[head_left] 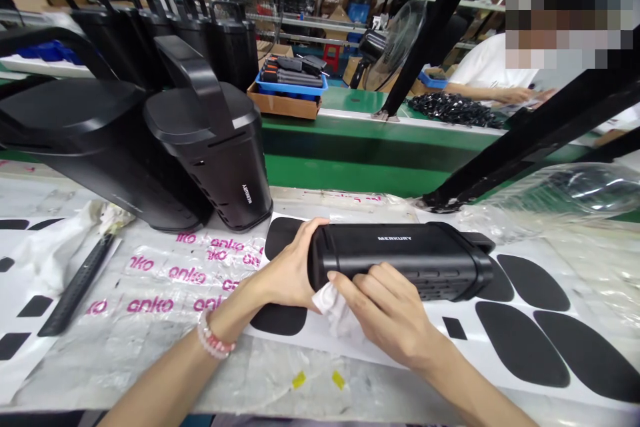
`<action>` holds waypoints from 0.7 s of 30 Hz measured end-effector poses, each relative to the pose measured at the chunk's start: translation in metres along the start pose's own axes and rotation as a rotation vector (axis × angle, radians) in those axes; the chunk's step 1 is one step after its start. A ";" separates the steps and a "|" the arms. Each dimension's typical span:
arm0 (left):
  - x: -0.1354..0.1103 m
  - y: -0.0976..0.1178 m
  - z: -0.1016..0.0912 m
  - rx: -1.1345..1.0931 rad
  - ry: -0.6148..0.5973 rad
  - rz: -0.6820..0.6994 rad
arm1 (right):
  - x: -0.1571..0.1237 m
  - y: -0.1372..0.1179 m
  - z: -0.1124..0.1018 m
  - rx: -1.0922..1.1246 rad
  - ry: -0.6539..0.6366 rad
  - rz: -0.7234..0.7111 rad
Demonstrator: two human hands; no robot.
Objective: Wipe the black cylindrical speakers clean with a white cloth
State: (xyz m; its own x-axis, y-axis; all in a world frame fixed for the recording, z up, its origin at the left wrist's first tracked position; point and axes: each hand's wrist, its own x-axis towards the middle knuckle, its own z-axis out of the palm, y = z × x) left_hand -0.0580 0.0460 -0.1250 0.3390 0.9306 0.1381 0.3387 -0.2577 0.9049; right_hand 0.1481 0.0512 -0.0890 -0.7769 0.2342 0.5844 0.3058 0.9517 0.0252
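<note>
A black handled unit marked MERKURY (405,250) lies on its side, its handle (477,241) pointing right. Around its left end my left hand (287,273) is closed, thumb on top; its other fingers are partly hidden. My right hand (387,313) pinches a white cloth (334,307), the index finger touching the unit's lower left edge. Beneath the unit is a white sheet (380,350) bearing black rounded pads (523,343), some covered by the unit and my hands.
Upright black units (215,147) stand at left, with more behind. A black-handled brush (80,283) lies on the plastic-covered bench (165,360). Black slanted posts (470,147) rise at right beside clear plastic bags (565,197). Across the green conveyor (340,153) sits another person (500,70).
</note>
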 end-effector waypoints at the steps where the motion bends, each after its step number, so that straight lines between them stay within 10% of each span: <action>1: 0.000 0.000 0.000 0.008 -0.001 0.001 | 0.000 0.000 0.000 0.009 -0.007 -0.009; 12: -0.001 -0.003 0.000 0.073 -0.010 0.051 | -0.002 -0.003 -0.001 0.011 -0.007 -0.003; 21: 0.003 -0.014 0.001 0.217 0.043 0.374 | -0.021 -0.026 -0.001 0.192 0.012 0.002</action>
State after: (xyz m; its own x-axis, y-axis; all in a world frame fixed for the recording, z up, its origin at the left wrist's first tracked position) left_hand -0.0604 0.0521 -0.1375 0.4379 0.7717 0.4612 0.3776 -0.6234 0.6847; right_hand 0.1568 0.0215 -0.1010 -0.7697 0.2348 0.5936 0.1959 0.9719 -0.1305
